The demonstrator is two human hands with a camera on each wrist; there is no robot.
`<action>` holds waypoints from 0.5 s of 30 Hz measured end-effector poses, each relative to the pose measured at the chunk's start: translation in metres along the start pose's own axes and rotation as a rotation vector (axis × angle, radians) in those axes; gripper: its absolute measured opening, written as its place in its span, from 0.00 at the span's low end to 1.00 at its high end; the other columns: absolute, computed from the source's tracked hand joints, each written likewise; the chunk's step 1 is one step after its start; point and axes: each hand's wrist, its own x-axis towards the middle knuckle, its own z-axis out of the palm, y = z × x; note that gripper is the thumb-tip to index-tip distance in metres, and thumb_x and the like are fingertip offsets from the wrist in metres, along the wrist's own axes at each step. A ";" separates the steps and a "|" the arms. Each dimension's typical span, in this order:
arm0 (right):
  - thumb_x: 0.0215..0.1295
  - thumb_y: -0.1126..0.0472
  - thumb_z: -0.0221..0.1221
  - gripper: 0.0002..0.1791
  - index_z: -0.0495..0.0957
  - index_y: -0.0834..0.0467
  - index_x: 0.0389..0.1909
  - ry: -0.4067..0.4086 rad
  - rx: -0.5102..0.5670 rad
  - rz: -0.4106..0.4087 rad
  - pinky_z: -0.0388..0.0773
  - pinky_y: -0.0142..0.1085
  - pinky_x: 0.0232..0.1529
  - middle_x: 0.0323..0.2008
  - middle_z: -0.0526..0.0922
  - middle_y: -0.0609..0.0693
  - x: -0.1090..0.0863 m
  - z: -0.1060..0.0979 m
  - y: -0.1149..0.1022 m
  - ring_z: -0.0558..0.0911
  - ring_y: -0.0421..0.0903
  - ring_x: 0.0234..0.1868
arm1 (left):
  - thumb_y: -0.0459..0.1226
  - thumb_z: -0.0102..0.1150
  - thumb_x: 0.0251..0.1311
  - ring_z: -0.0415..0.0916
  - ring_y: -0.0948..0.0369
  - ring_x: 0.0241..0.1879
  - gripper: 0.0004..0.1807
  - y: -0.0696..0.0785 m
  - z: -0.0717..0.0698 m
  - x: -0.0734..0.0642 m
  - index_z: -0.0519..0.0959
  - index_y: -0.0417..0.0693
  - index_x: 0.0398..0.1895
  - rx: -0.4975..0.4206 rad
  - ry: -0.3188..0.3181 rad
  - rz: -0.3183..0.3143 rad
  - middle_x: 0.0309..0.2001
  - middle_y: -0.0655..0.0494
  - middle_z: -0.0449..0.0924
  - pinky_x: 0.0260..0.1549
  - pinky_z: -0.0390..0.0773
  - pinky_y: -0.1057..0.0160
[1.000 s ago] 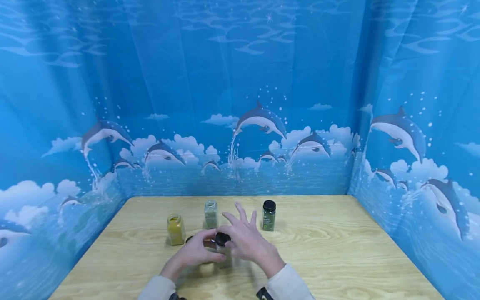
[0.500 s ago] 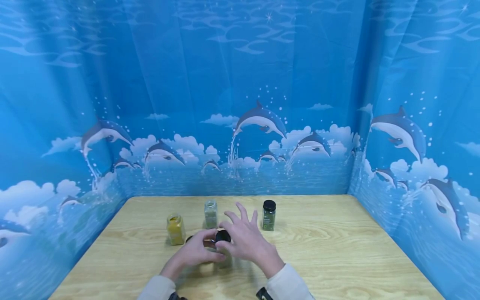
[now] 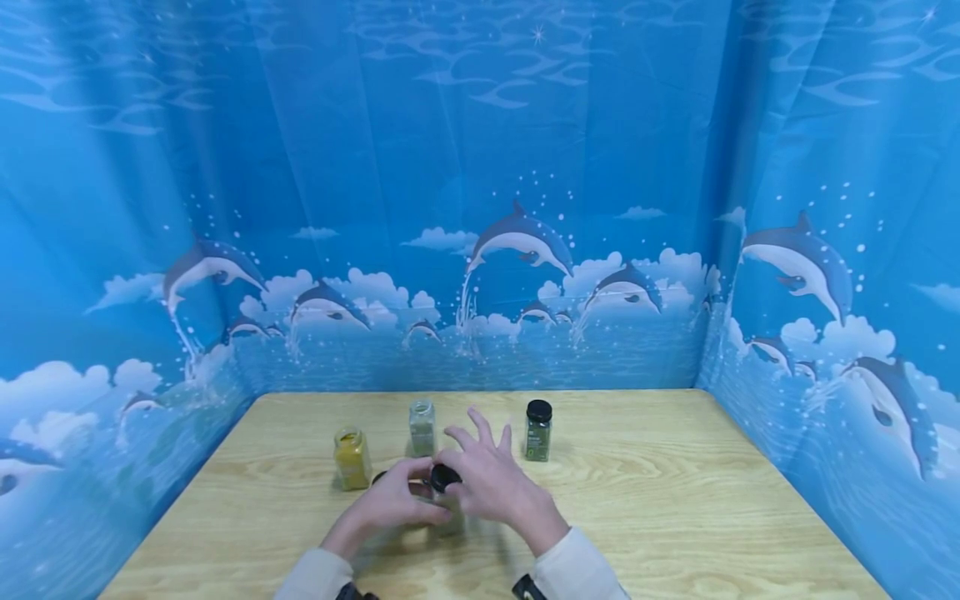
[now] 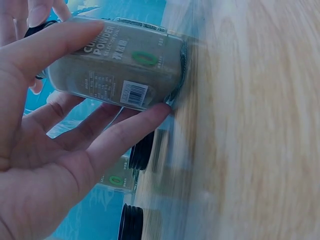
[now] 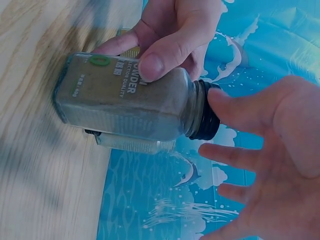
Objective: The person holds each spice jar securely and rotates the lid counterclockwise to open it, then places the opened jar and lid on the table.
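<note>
A glass jar of cumin powder [image 4: 120, 65] stands upright on the table near its front. My left hand [image 3: 386, 507] grips the jar's body, with the thumb on one side and fingers on the other. On the jar's mouth sits a black screw lid [image 5: 207, 115], its edge against my right thumb. My right hand [image 3: 495, 483] pinches this lid between thumb and forefinger; the other fingers are spread out. In the head view the forefinger's tip is partly hidden behind the lid. Part of a loose black lid [image 3: 379, 477] shows behind my left hand.
Behind the left hand stand a lidless jar of yellow powder [image 3: 352, 460] and a lidless jar with pale contents [image 3: 422, 429]. A black-capped jar of green herbs [image 3: 537, 432] is at the back right. A dolphin-print curtain [image 3: 480, 208] surrounds the wooden table [image 3: 675, 500].
My right thumb and fingers have shifted back and forth around the lid, with a slight turn of the hand. My left hand and the jar have stayed in place.
</note>
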 end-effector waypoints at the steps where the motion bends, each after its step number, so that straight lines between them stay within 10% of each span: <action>1: 0.64 0.56 0.68 0.23 0.82 0.41 0.60 -0.011 0.000 -0.005 0.51 0.85 0.64 0.74 0.71 0.52 0.000 0.000 0.000 0.53 0.66 0.81 | 0.36 0.77 0.53 0.82 0.54 0.50 0.31 0.000 0.000 0.000 0.78 0.45 0.62 -0.002 0.002 -0.004 0.51 0.49 0.83 0.46 0.85 0.66; 15: 0.67 0.48 0.66 0.24 0.78 0.42 0.64 -0.040 0.042 -0.005 0.50 0.84 0.66 0.75 0.69 0.53 -0.001 -0.001 0.001 0.51 0.65 0.82 | 0.36 0.77 0.53 0.83 0.53 0.51 0.27 0.000 0.000 0.001 0.80 0.43 0.57 -0.002 0.004 -0.009 0.50 0.49 0.82 0.47 0.85 0.67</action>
